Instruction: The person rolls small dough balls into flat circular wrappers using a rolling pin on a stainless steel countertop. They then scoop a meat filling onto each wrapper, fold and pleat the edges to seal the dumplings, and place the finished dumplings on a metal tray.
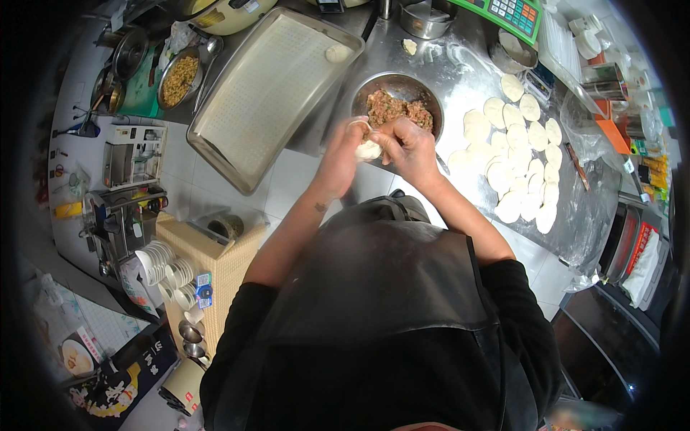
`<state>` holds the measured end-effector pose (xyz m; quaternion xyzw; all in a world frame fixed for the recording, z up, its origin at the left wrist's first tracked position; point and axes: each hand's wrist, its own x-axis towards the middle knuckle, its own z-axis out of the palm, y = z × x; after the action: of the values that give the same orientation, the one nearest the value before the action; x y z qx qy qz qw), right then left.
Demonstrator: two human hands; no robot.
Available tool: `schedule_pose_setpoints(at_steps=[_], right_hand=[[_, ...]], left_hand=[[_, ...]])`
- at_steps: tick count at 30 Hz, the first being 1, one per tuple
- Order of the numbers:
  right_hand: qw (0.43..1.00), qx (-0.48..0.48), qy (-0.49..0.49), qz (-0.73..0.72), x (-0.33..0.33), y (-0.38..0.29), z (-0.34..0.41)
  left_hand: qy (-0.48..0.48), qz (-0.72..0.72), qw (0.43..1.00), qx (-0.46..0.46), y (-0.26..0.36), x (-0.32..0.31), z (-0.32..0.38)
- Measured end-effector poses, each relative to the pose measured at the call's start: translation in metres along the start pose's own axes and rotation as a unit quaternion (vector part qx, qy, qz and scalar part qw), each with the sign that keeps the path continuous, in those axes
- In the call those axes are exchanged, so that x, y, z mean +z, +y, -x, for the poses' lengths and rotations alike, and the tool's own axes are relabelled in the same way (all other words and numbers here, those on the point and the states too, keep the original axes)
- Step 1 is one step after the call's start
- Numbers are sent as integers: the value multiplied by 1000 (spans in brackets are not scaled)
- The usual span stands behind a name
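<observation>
Between my two hands is a dough wrapper (368,150), partly gathered around some filling. My left hand (342,156) cups it from the left side, slightly blurred. The fingers of my right hand (408,146) pinch its edge from the right. Both hands are over the near rim of a steel bowl (397,81) of minced meat filling (386,109). Many flat round dough wrappers (517,137) lie overlapping on the floured steel worktop to the right. One filled bun (337,53) sits at the far right corner of a perforated metal tray (259,102) on the left.
A bowl of chopped yellowish filling (180,81) stands left of the tray, with a ladle (214,45) beside it. A green scale (509,16) and a steel flour bowl (513,53) are at the back right. A rolling pin or stick (578,166) lies beyond the wrappers.
</observation>
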<state>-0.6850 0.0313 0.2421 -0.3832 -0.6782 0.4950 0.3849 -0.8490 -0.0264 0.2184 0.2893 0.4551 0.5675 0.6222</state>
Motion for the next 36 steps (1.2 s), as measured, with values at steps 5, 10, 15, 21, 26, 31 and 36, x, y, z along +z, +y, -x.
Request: schedule_pose_setpoints(at_steps=[5,10,15,21,26,31,36], right_hand=[[1000,17,-19,-4,6,2,-2],[974,-171,-13,148,9,8,-5],[971,-201,-5,130,10,11,-4],[962,-211,7,174,10,11,-8],[968,-213,25,129,9,7,-3],[982,-150,0,112,9,0,-1],[955,-240,7,175,5,-7,-5]], left_hand=[[10,27,999,19,-8,4,-1],[41,-27,999,-4,0,3,-1],[-22,-71,994,-85,16,-7,1],[-70,0,995,-68,26,-12,4],[-37,-35,998,-29,23,-4,9],[-21,-81,995,-51,27,-7,8],[-47,52,996,-52,24,-5,8]])
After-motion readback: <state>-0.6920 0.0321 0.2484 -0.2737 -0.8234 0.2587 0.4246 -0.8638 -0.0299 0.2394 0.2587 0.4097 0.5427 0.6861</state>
